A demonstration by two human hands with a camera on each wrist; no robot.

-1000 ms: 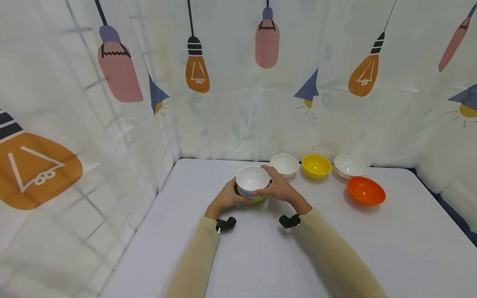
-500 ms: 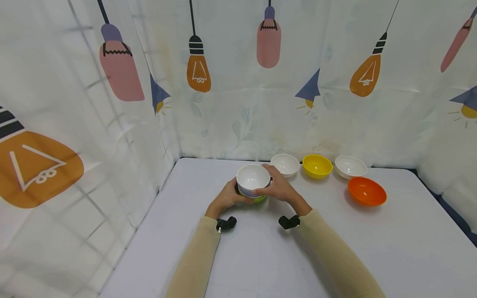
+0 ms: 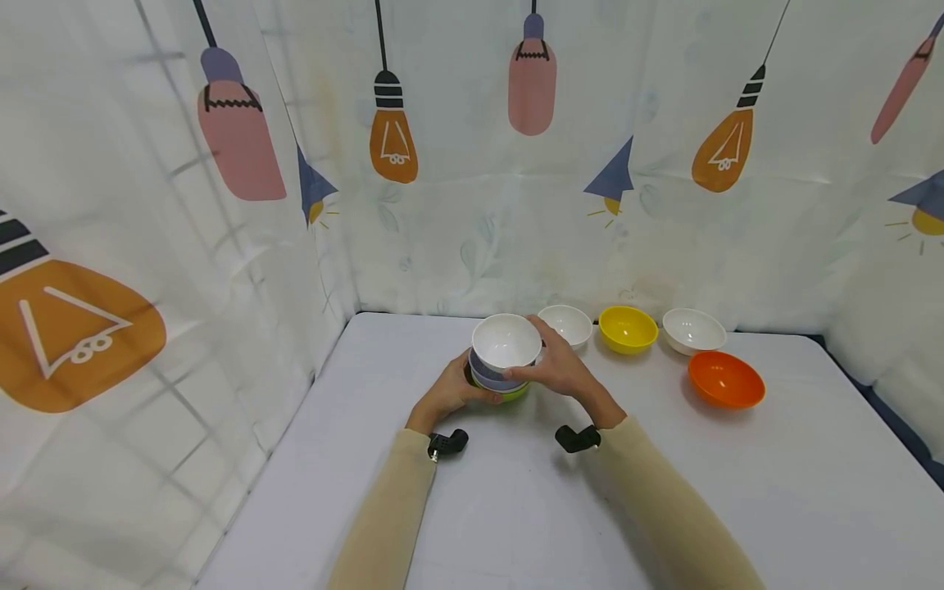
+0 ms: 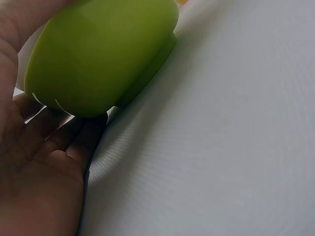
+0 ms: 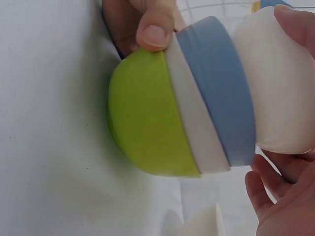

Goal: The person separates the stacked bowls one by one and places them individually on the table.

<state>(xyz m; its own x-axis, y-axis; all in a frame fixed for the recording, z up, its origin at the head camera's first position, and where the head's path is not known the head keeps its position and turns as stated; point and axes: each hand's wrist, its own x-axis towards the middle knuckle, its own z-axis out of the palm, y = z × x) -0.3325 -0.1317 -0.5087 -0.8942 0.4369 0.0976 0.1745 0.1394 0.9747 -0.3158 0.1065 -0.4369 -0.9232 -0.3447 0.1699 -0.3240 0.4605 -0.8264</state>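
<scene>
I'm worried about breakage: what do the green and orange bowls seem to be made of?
Green bowl: perhaps plastic or glazed ceramic; smooth, evenly coloured wall with a soft sheen.
Orange bowl: likewise plastic or ceramic; glossy, judging by its shiny inside. Looks alone can't settle either.

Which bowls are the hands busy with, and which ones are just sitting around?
In the job:
green bowl, held by the left hand
lower white bowl
blue bowl
top white bowl, held by the right hand

Seemingly just sitting around:
back-left white bowl
yellow bowl
back-right white bowl
orange bowl
</scene>
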